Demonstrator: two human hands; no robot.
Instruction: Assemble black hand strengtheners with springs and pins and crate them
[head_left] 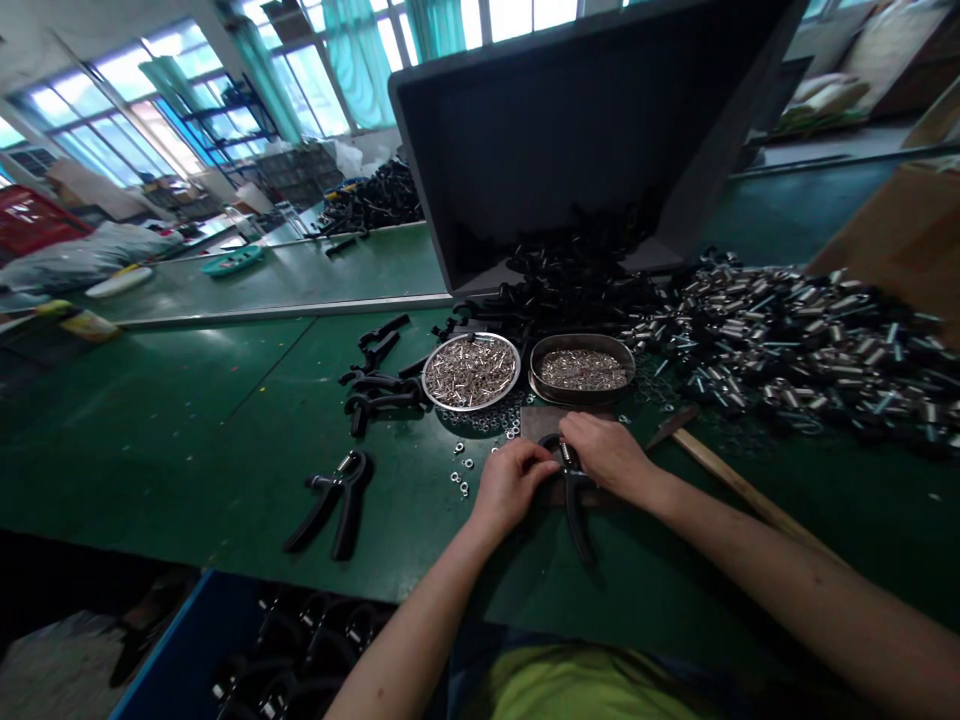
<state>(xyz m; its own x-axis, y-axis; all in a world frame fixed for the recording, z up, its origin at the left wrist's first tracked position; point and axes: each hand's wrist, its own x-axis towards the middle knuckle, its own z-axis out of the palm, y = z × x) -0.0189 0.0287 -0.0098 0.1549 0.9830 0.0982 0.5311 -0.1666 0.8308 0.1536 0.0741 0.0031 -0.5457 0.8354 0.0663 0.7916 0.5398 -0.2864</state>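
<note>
A black hand grip strengthener (576, 515) with a metal spring lies over a flat metal plate (536, 420) in front of me. My left hand (514, 487) pinches its left side near the spring, fingertips together. My right hand (606, 455) is closed around its upper right side; the fingers partly hide the joint. Any small part between my fingertips is too hidden to make out. Another hand grip strengthener (345, 505), with both handles and a spring, lies to the left. Small metal nuts (460, 480) are scattered left of the plate.
Behind the plate stand a round dish of metal pins (471, 370) and an oval tin of small parts (583, 368). A hammer (739, 487) lies at right, near piled spring-and-handle parts (832, 350). A tipped dark bin (442, 220) spills black handles. Below the table is a blue crate (180, 650).
</note>
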